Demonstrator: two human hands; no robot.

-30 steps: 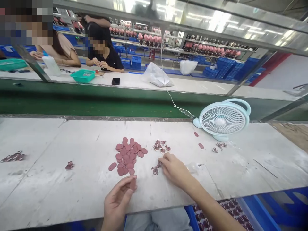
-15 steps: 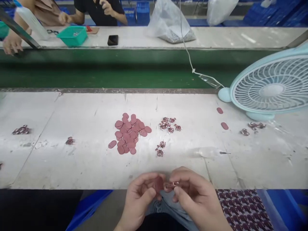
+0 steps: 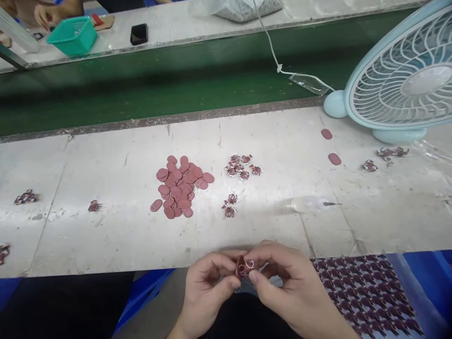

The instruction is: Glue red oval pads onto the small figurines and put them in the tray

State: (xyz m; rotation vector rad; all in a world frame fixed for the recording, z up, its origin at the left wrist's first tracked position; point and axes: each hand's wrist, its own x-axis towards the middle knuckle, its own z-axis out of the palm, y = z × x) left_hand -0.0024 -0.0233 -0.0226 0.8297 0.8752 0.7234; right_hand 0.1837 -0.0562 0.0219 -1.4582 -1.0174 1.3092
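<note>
My left hand (image 3: 212,285) is closed, pinching a reddish-brown oval disc (image 3: 239,266) between thumb and fingers, its edge turned towards me. A small brown-and-white figurine (image 3: 249,266) is pinched in my right hand (image 3: 287,280), right against the disc. Both hands are at the near edge of the white table. Beyond them lies a heap of matching oval discs (image 3: 180,188). To its right are a cluster of similar figurines (image 3: 238,167) and a smaller group of figurines (image 3: 230,205) nearer to me.
A clear bottle with a dark thin tip (image 3: 307,204) lies right of centre. A light-blue fan (image 3: 399,84) stands at the right, near two loose discs (image 3: 334,159). Rows of figurines on a sheet (image 3: 367,296) sit below the table edge. A green basket (image 3: 72,40) is across the green channel.
The figurine in my right hand has come up against the disc in my left, where a small gap showed before. The whole view has tilted and shifted downward.
</note>
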